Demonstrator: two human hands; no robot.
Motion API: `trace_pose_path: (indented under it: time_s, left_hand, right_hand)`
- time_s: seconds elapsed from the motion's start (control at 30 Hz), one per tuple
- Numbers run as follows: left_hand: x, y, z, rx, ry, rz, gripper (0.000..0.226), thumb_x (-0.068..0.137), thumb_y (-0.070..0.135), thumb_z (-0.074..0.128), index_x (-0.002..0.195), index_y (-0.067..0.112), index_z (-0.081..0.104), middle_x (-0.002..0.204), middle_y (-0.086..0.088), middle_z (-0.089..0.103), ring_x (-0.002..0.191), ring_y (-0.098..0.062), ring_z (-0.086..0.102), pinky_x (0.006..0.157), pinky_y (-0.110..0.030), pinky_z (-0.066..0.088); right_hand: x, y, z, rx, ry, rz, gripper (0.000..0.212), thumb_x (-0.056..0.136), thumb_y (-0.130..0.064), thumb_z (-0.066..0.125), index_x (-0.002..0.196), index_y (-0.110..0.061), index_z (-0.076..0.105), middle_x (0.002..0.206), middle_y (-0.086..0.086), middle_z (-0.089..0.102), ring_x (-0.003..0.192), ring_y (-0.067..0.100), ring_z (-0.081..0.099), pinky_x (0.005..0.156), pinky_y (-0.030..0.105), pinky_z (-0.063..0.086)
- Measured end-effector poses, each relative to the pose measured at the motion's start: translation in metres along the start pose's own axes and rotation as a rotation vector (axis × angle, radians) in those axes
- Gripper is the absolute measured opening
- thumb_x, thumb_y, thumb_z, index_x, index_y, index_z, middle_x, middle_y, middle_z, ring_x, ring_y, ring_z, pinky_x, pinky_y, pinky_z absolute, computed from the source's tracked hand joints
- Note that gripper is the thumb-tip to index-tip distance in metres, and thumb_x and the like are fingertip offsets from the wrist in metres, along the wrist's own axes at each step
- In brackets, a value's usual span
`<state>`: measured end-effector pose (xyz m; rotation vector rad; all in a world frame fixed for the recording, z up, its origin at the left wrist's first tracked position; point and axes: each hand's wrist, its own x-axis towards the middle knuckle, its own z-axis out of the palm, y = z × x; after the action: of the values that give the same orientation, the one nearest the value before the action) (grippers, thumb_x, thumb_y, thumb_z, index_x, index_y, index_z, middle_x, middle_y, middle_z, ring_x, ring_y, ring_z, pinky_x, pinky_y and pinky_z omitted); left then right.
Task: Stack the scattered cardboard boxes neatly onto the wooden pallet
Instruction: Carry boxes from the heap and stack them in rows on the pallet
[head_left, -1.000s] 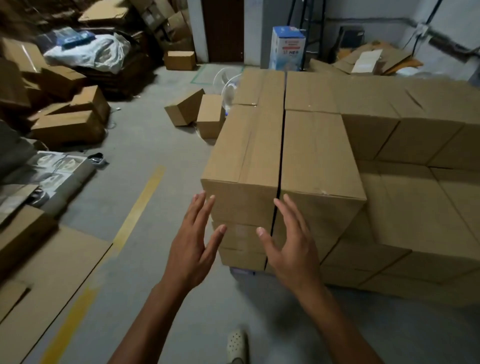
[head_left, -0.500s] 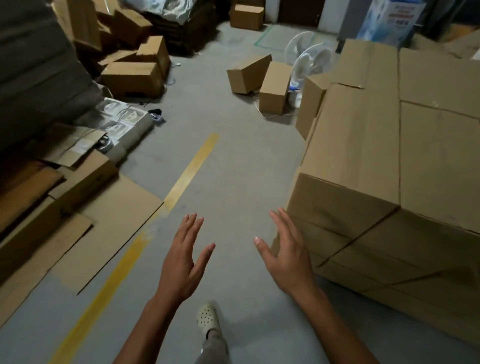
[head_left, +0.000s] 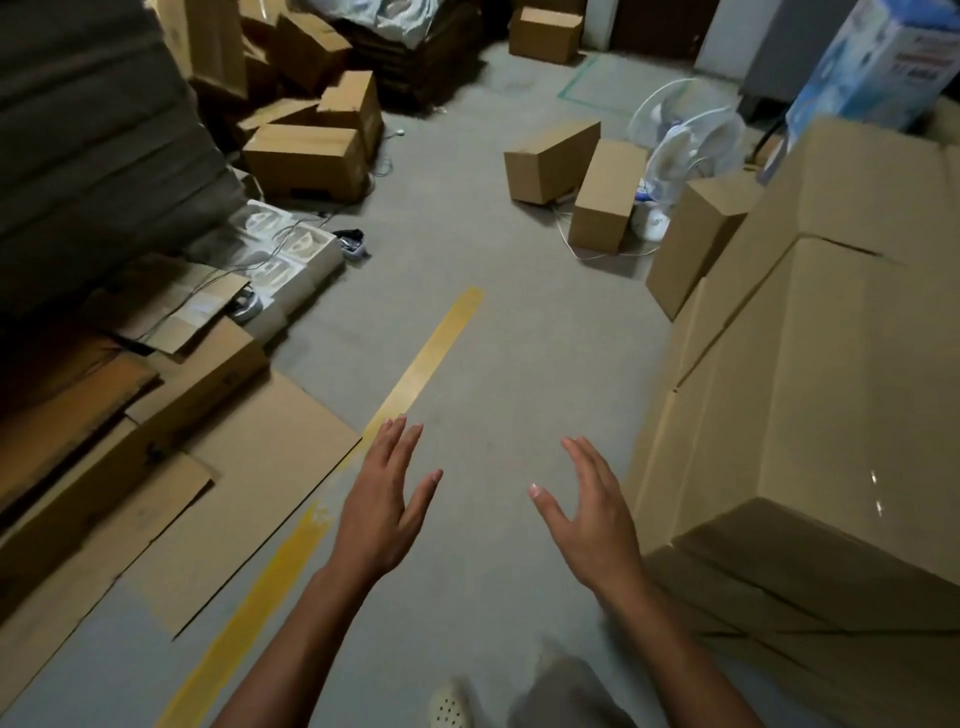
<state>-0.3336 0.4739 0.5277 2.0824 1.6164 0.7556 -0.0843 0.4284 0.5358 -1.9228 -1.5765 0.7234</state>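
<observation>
Left hand (head_left: 382, 512) and right hand (head_left: 589, 512) hovering released and empty over the grey floor (head_left: 509, 364), stacked boxes (head_left: 831, 389) looming just right, two loose boxes (head_left: 550, 161) lying ahead, white fan (head_left: 685, 150) standing beside them, flattened cardboard (head_left: 223, 493) crowding the left

Stacked boxes (head_left: 841, 395): cut off by the right edge; what carries them is hidden.
Blue-and-white carton (head_left: 878, 57): cropped at the top edge; print blurred beyond reading.
Fan (head_left: 685, 140): base partly hidden behind a small box (head_left: 605, 195).
Shoe (head_left: 451, 706): blurred, cut off by the bottom edge.
</observation>
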Motion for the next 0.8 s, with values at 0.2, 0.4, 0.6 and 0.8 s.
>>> trace_pose_path:
  time_s: [0.2, 0.4, 0.6, 0.8]
  left_hand:
    - [0.126, -0.022, 0.064, -0.006, -0.118, -0.035, 0.076, 0.094, 0.064, 0.033, 0.152, 0.015, 0.041, 0.162, -0.005, 0.033, 0.152, -0.018, 0.022, 0.116, -0.03, 0.024]
    - [0.26, -0.008, 0.104, 0.017, -0.168, -0.023, 0.079, 0.092, 0.067, 0.031, 0.153, 0.017, 0.04, 0.162, -0.003, 0.032, 0.152, -0.016, 0.021, 0.116, -0.03, 0.025]
    - [0.396, 0.021, 0.119, -0.049, -0.107, 0.003, 0.072, 0.095, 0.062, 0.039, 0.151, 0.017, 0.043, 0.159, -0.003, 0.037, 0.15, -0.016, 0.028, 0.118, -0.042, 0.035]
    - [0.537, 0.031, 0.151, -0.099, -0.084, 0.068, 0.074, 0.094, 0.062, 0.036, 0.151, 0.016, 0.043, 0.159, -0.003, 0.038, 0.15, -0.016, 0.027, 0.12, -0.039, 0.03]
  right_hand:
    - [0.125, 0.033, 0.009, -0.037, -0.039, 0.137, 0.076, 0.098, -0.053, 0.054, 0.16, -0.024, 0.021, 0.168, 0.001, 0.016, 0.152, 0.021, 0.02, 0.118, 0.036, 0.027]
    - [0.261, 0.056, -0.012, 0.003, -0.007, 0.21, 0.077, 0.098, -0.05, 0.056, 0.16, -0.022, 0.021, 0.168, 0.001, 0.016, 0.152, 0.022, 0.021, 0.118, 0.037, 0.027]
    - [0.374, 0.06, -0.056, -0.003, 0.001, 0.177, 0.074, 0.097, -0.048, 0.058, 0.159, -0.025, 0.023, 0.167, -0.001, 0.019, 0.151, 0.019, 0.023, 0.117, 0.035, 0.028]
    - [0.498, 0.072, -0.084, -0.001, 0.067, 0.194, 0.074, 0.097, -0.049, 0.058, 0.158, -0.026, 0.025, 0.166, -0.002, 0.021, 0.15, 0.019, 0.026, 0.117, 0.036, 0.032]
